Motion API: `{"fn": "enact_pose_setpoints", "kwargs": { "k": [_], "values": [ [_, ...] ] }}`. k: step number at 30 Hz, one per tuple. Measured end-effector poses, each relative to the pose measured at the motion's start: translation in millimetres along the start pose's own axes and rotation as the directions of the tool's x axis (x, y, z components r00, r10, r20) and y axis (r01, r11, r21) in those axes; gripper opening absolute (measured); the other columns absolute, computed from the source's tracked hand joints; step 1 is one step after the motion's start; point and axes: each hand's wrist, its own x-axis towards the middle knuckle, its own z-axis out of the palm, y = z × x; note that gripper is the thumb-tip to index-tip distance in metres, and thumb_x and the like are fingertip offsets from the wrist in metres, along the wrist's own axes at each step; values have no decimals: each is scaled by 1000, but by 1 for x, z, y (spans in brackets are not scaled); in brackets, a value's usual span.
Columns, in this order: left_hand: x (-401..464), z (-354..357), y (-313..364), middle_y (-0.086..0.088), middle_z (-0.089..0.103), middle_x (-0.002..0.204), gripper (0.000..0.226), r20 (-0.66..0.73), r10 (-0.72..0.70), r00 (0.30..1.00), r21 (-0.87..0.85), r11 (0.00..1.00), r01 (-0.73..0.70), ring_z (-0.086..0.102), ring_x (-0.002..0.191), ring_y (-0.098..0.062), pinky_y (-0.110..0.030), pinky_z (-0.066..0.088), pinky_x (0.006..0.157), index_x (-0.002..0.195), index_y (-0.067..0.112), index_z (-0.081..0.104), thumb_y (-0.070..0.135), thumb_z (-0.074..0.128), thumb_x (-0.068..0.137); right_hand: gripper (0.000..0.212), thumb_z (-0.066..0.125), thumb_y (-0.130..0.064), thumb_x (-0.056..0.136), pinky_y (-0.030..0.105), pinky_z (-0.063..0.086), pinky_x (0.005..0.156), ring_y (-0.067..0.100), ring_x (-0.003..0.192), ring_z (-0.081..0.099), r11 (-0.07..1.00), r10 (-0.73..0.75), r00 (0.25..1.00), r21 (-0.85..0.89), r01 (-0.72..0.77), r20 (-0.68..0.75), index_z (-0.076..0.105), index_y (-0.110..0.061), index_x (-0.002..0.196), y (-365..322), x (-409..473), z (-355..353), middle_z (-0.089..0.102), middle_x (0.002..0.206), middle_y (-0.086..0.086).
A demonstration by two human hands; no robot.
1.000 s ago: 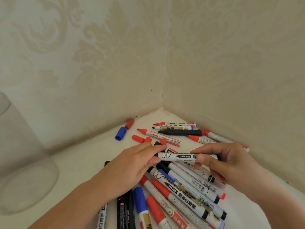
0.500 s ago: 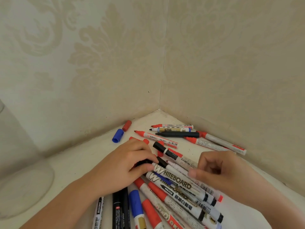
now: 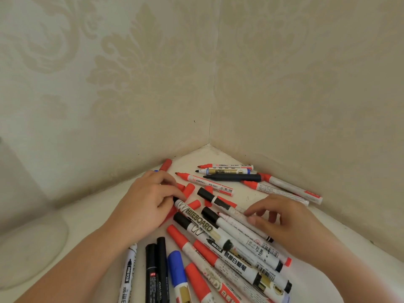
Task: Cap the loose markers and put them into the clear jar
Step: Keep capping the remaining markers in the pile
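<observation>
Both hands dropped since earlier: left hand (image 3: 148, 206) grip pinching WHITEBOARD marker (image 3: 197, 217), right hand (image 3: 284, 221) grip released beside it.

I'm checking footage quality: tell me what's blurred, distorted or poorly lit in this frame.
Head view: wide-angle bending curves the wall corner; soft, even light with only faint shadows under both hands; the clear jar at the left edge is a hazy, low-contrast smear; marker print such as WHITEBOARD reads sharply at centre.

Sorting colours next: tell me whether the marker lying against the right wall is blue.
No, that marker has a red tip, a white barrel and a red end.
</observation>
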Motion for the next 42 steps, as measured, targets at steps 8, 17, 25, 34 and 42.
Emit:
{"fn": "enact_pose_setpoints", "kwargs": {
  "k": [8,17,25,34,42],
  "values": [
    [1,1,-4,18,58,94,38,-9,-129,992,-51,990,128,51,96,-8,-26,39,84,82,32,73,2,50,84,18,57,-24,86,15,33,71,1,88,50,999,-27,993,-45,22,-114,64,-39,80,17,7,-2,60,90,-18],
    [-2,0,-5,9,64,78,35,-39,-138,990,107,984,142,57,80,-19,-32,38,72,69,28,69,19,35,71,33,60,-25,83,37,35,90,24,105,45,922,93,960,-341,-183,-263,59,-26,116,33,15,5,59,109,0],
    [0,-4,-11,2,64,82,27,-142,-250,958,287,915,282,56,84,-24,-29,30,68,76,21,70,9,46,80,10,59,-33,84,13,34,61,-2,74,46,980,12,996,-199,-29,-86,58,-35,93,19,7,4,48,77,-15],
    [1,-8,-10,6,61,87,29,-158,-281,947,113,947,299,51,79,-16,-27,32,69,74,25,64,1,47,79,25,56,-34,85,15,37,61,0,74,49,991,-35,996,-130,24,-83,39,-48,75,5,3,3,53,80,-12],
    [3,-3,5,9,63,85,22,-55,-200,978,83,975,204,57,70,-10,-22,38,61,105,32,56,25,42,91,19,57,-34,84,13,38,64,0,80,51,993,-53,995,-105,44,-83,44,-47,79,2,2,4,56,87,-15]
  ]
}}
